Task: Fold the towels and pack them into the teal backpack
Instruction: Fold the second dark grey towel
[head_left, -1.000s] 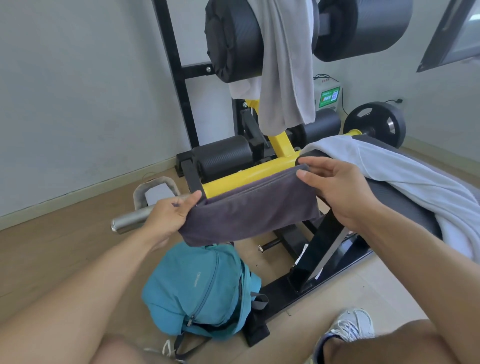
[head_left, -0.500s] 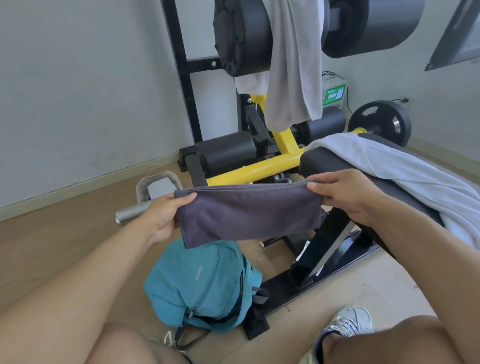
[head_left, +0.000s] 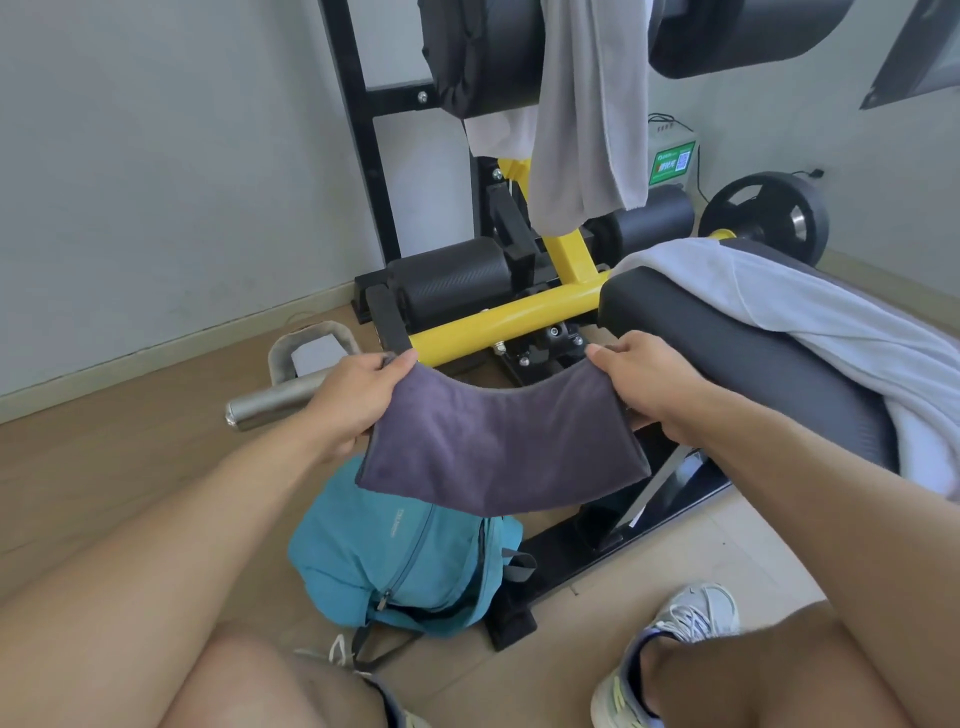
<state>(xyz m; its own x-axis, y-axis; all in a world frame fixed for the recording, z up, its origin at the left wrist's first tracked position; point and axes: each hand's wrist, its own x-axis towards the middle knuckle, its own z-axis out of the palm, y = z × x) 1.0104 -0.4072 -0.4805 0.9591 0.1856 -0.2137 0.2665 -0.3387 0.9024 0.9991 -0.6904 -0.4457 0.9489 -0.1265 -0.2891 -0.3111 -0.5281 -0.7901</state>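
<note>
Gym machine (head_left: 524, 317) with yellow bar stood at wall. White towel (head_left: 810, 306) lay draped over black padded seat (head_left: 737, 343), on right. Grey towel (head_left: 582, 119) hung from upper roller. Teal backpack (head_left: 400, 561) sat on floor, zipper toward viewer. Folded dark grey towel (head_left: 498, 447) was held in air above backpack, long axis left to right, top edge sagging in middle. Left hand (head_left: 358, 395) pinched its left top corner, right hand (head_left: 644, 379) its right top corner, fingers curled on cloth.
</note>
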